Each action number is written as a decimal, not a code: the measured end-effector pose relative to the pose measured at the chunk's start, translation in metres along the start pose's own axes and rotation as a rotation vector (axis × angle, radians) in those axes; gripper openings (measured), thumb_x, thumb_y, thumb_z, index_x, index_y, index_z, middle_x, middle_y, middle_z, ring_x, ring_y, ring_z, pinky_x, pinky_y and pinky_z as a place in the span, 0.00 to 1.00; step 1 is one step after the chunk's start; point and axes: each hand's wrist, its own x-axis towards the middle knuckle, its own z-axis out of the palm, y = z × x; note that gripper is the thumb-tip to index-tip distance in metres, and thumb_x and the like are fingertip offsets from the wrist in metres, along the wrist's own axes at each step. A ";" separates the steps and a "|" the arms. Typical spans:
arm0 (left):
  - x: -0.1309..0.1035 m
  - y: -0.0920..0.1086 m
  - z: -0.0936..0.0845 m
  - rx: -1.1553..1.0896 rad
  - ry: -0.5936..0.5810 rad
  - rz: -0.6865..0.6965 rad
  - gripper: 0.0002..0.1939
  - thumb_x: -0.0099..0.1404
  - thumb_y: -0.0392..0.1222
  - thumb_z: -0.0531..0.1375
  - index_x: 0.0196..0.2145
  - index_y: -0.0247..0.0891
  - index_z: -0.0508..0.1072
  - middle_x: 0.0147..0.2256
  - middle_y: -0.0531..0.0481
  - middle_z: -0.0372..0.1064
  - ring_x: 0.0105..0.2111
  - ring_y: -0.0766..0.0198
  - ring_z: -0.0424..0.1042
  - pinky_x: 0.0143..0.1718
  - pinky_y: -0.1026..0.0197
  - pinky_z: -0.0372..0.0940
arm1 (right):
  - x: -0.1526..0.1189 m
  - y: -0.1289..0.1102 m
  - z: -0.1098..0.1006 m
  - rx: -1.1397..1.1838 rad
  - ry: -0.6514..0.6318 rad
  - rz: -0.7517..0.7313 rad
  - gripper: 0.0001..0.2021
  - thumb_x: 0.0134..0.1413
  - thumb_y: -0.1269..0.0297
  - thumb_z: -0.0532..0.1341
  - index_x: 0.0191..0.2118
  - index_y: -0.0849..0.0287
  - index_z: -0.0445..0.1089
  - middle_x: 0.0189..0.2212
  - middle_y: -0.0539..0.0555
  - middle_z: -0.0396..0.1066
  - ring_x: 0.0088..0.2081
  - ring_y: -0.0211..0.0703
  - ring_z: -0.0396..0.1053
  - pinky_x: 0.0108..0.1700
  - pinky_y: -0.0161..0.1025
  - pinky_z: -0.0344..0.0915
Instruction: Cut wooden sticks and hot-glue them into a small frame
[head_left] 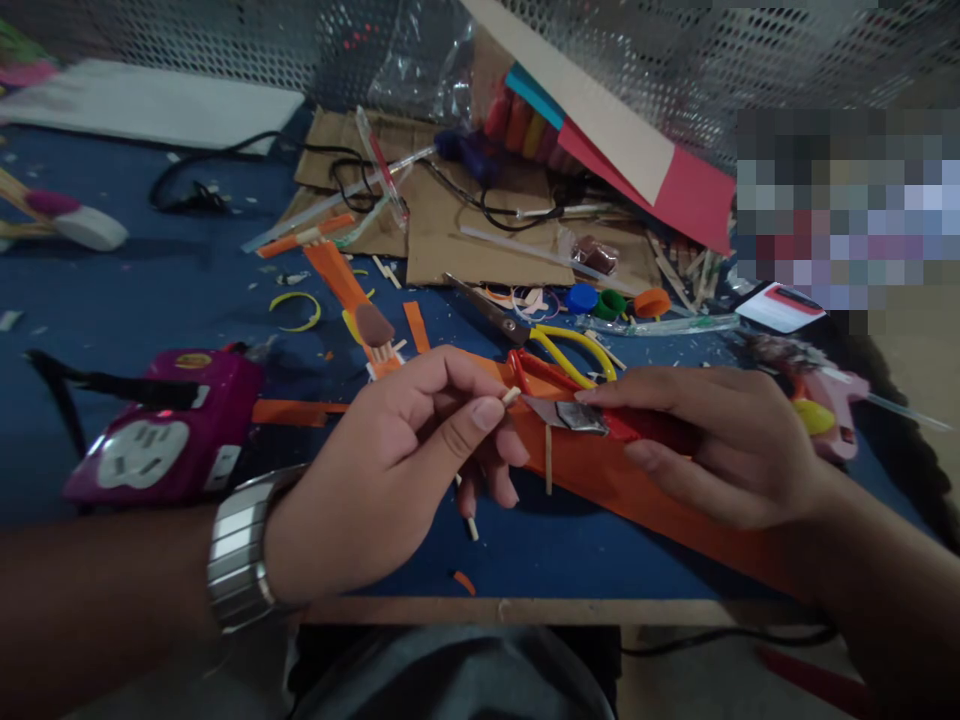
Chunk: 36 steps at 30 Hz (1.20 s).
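My left hand (420,450) pinches a small wooden stick (511,396) between thumb and fingertips. Wrapped round the red handle of a utility knife (581,416), my right hand (724,440) holds its blade tip close to the stick's end; whether they touch I cannot tell. Below the hands lies a long strip of orange paper (637,495), with another thin stick (548,460) on it. Scissors with yellow and red handles (574,355) rest just beyond the knife. Another short stick piece (472,528) shows beneath my left hand, partly hidden by the fingers.
A purple power strip (169,425) stands at left. Cardboard sheets (480,240), coloured paper (622,150) and several bottle caps (581,298) lie toward the back. A pink glue gun (836,405) sits at right. The blue table's wooden front edge (525,611) is near my lap.
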 end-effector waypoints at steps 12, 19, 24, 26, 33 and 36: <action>-0.001 0.002 0.000 0.020 -0.022 0.002 0.11 0.84 0.45 0.64 0.41 0.40 0.72 0.32 0.55 0.79 0.26 0.70 0.80 0.23 0.74 0.74 | 0.000 0.002 0.002 0.057 -0.003 -0.002 0.19 0.69 0.68 0.65 0.63 0.55 0.77 0.43 0.56 0.89 0.37 0.45 0.87 0.36 0.35 0.80; -0.001 0.000 0.001 0.009 -0.015 -0.004 0.11 0.83 0.44 0.65 0.41 0.39 0.72 0.32 0.54 0.80 0.25 0.69 0.80 0.23 0.74 0.73 | 0.000 0.003 0.001 0.061 -0.020 -0.022 0.18 0.70 0.68 0.65 0.63 0.58 0.76 0.43 0.57 0.89 0.36 0.44 0.87 0.35 0.35 0.79; -0.002 0.000 0.001 0.016 -0.020 -0.003 0.10 0.83 0.44 0.64 0.41 0.39 0.73 0.32 0.55 0.80 0.26 0.70 0.80 0.23 0.74 0.74 | 0.000 0.002 0.001 0.091 -0.023 -0.025 0.21 0.69 0.70 0.66 0.64 0.56 0.76 0.44 0.56 0.89 0.37 0.44 0.86 0.37 0.35 0.81; -0.002 0.001 0.001 0.017 -0.024 0.004 0.10 0.83 0.44 0.64 0.41 0.39 0.73 0.32 0.55 0.80 0.25 0.70 0.80 0.23 0.74 0.73 | 0.000 0.002 0.001 0.097 -0.026 -0.023 0.21 0.69 0.70 0.65 0.65 0.56 0.76 0.43 0.56 0.89 0.37 0.44 0.86 0.37 0.36 0.81; -0.002 0.002 0.002 0.059 -0.017 0.027 0.09 0.80 0.42 0.67 0.40 0.39 0.75 0.32 0.54 0.81 0.25 0.70 0.78 0.25 0.72 0.74 | 0.002 -0.001 0.002 0.147 -0.026 -0.023 0.21 0.70 0.71 0.66 0.66 0.57 0.76 0.45 0.57 0.88 0.40 0.46 0.87 0.40 0.37 0.82; -0.002 0.002 0.002 0.077 -0.018 0.039 0.07 0.80 0.40 0.66 0.40 0.39 0.76 0.32 0.53 0.81 0.25 0.70 0.78 0.26 0.72 0.74 | 0.002 -0.003 0.003 0.158 -0.017 -0.004 0.21 0.71 0.70 0.66 0.66 0.55 0.77 0.43 0.56 0.88 0.39 0.46 0.87 0.39 0.36 0.81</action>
